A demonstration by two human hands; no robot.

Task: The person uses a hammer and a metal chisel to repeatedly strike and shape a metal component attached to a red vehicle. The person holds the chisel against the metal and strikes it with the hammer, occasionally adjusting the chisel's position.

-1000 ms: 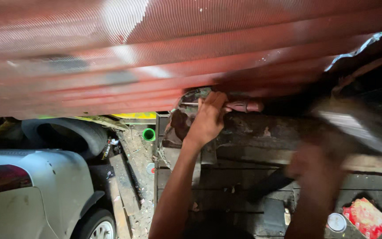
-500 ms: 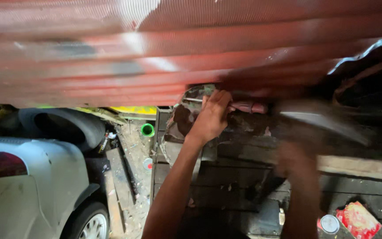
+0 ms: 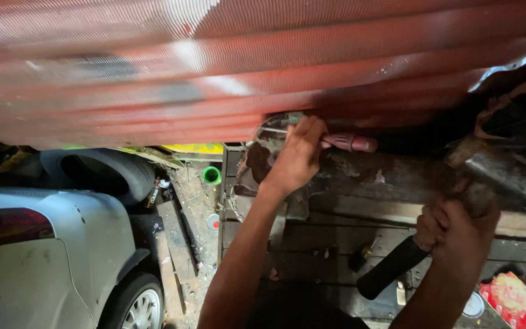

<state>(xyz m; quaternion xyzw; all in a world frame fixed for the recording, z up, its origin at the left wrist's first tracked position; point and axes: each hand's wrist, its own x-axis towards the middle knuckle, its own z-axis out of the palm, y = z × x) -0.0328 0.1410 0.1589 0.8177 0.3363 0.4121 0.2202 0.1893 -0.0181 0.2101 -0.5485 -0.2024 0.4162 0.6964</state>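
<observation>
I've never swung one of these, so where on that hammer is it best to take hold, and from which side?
Grip the hammer on its black handle, as the right hand does. Come from below: the handle slants down and left, free, while the head points up toward the red roof sheet, leaving no room above.
</observation>
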